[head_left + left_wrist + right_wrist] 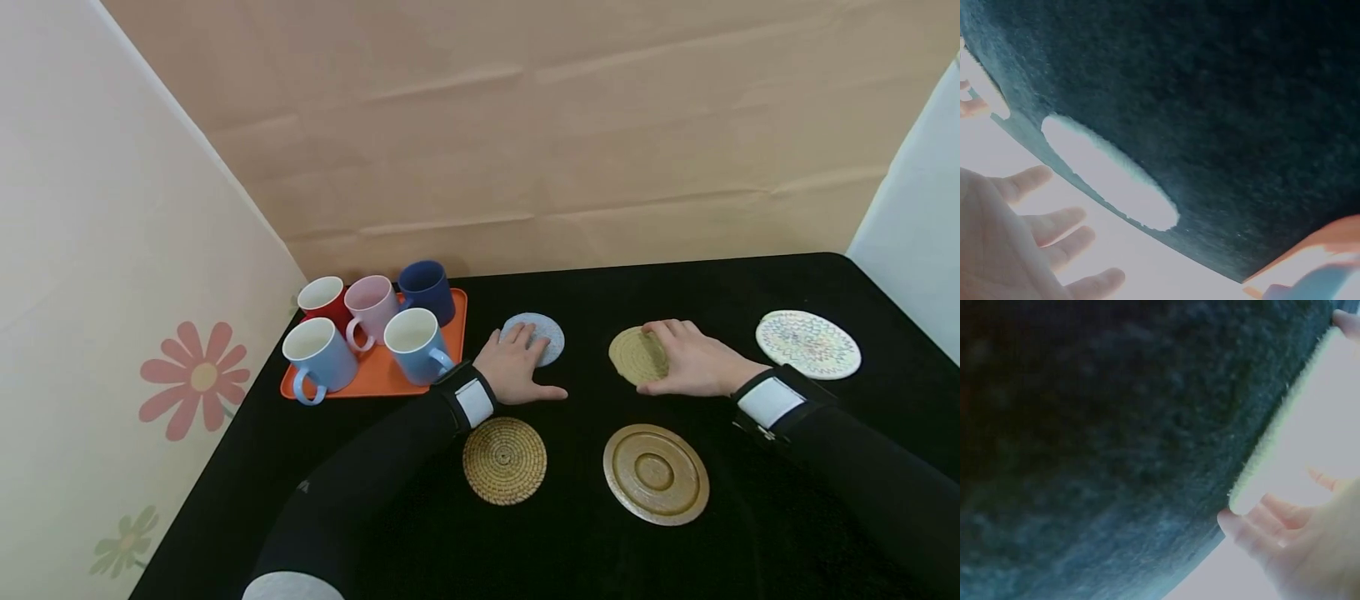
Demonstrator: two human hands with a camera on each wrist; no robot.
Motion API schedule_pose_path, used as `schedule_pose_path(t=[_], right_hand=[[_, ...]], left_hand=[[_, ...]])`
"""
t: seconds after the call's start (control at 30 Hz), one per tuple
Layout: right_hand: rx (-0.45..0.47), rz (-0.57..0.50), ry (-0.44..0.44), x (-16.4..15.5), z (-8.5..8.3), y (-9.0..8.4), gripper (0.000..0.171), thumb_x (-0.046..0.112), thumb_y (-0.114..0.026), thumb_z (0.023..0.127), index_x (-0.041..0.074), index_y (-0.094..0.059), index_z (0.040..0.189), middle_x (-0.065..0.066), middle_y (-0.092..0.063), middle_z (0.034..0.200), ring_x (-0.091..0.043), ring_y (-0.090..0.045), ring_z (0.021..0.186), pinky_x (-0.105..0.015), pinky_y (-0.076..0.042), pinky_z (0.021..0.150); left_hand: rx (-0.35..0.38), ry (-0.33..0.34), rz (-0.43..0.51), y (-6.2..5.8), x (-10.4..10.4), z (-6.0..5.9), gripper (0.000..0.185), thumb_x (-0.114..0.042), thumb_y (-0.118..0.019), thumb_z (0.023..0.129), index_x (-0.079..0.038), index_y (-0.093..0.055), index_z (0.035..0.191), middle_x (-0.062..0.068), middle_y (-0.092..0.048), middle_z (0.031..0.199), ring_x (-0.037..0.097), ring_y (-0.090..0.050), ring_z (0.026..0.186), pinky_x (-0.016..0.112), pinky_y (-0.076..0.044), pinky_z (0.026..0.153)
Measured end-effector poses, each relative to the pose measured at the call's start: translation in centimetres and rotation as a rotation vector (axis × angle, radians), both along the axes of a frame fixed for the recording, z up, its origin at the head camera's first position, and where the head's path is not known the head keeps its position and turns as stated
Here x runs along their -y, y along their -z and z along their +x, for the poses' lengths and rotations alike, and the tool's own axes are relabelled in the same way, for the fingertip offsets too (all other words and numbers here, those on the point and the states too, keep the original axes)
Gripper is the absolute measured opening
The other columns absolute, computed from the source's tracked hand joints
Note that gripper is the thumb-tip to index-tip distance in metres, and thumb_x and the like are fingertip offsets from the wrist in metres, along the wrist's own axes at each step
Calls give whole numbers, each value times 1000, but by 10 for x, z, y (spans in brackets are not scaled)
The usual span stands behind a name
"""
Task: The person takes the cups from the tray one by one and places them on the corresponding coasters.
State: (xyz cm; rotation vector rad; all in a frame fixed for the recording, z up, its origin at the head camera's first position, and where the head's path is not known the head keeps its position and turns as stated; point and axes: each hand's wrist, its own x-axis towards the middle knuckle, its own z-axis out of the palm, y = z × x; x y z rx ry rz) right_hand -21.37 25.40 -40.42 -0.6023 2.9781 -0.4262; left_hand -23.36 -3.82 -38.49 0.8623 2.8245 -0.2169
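My left hand (512,367) hovers with spread fingers over a pale blue round coaster (553,337), partly covering it in the head view. In the left wrist view those fingers are extended and clear of the washed-out coaster (1110,172). Farther right, my right hand (693,360) holds a yellow-green round coaster (630,357) by its edge, covering its right side. The right wrist view has fingertips and thumb at opposite ends of that coaster's rim (1254,462), its surface overexposed.
At the left, an orange tray (382,379) carries several mugs: red (321,296), pink (372,302), navy (429,292) and light blue (415,343). Nearer me lie a woven coaster (505,461) and a brown ringed coaster (655,473). A white speckled coaster (808,343) lies far right.
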Motion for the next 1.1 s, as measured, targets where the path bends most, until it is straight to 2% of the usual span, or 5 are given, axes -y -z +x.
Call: schedule_pose_path(t=[0.73, 1.1], right_hand=[[41, 6, 34, 16, -24, 1, 94, 60, -74, 73, 1, -37, 136, -30, -44, 127, -41, -45, 108, -54, -48, 77], [18, 11, 52, 22, -32, 0, 93, 57, -76, 73, -1, -38, 135, -32, -44, 126, -43, -45, 108, -55, -47, 76]], left_hand=[[18, -24, 28, 3, 16, 0, 91, -77, -46, 83, -20, -32, 153, 12, -21, 159, 28, -17, 145, 52, -21, 113], [8, -20, 47, 5, 17, -1, 90, -77, -47, 83, -20, -34, 152, 12, -21, 159, 29, -18, 145, 53, -21, 112]])
